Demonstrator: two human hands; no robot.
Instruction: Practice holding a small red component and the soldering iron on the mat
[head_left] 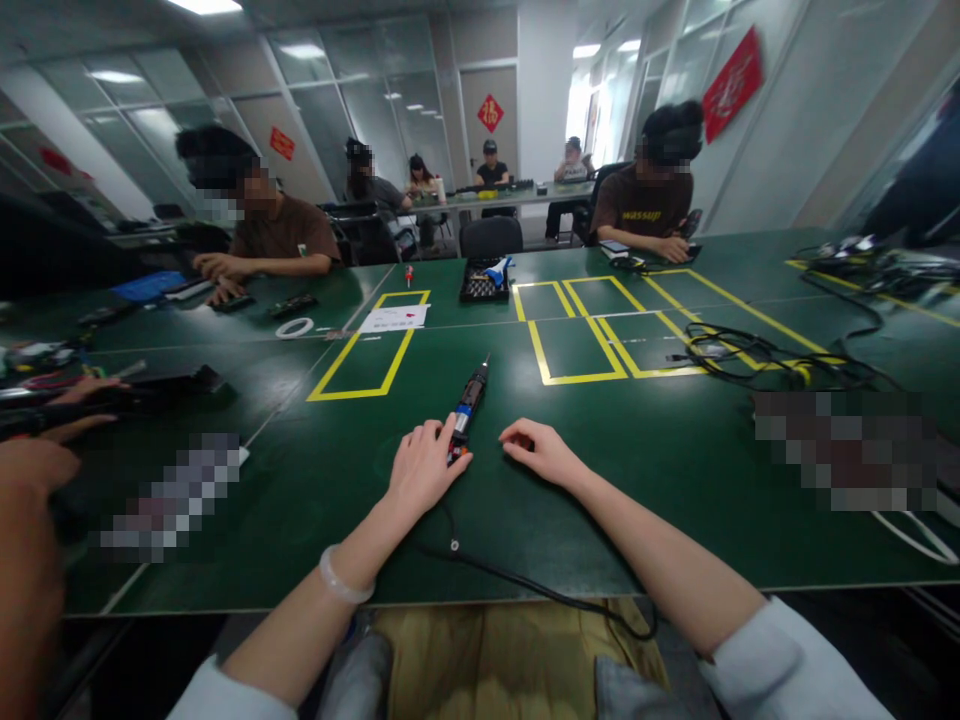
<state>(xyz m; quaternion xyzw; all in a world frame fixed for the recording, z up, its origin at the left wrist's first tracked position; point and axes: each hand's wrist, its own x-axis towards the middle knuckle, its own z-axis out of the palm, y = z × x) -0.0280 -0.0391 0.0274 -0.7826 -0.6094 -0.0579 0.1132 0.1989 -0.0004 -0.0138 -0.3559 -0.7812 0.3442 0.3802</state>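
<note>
A black electric screwdriver [471, 396] with a blue-and-silver band lies on the green table, its thin bit pointing away from me. My left hand [424, 465] rests at its rear end, index finger along the body and thumb on the near side. Small red and orange parts show between thumb and index finger; I cannot make out what they are. To the right of the tool, apart from it, my right hand [546, 452] lies on the table with fingers curled in and nothing visible in them. A black cable [517, 578] runs from under my left hand over the table edge.
Yellow tape rectangles [581, 380] mark the table [360, 540]. Farther back are a black tray [484, 283], a paper sheet [394, 318] and a red-handled screwdriver [409, 275]. Tangled cables [735, 345] lie right. Co-workers sit opposite; another person's arm [30, 480] reaches in at left.
</note>
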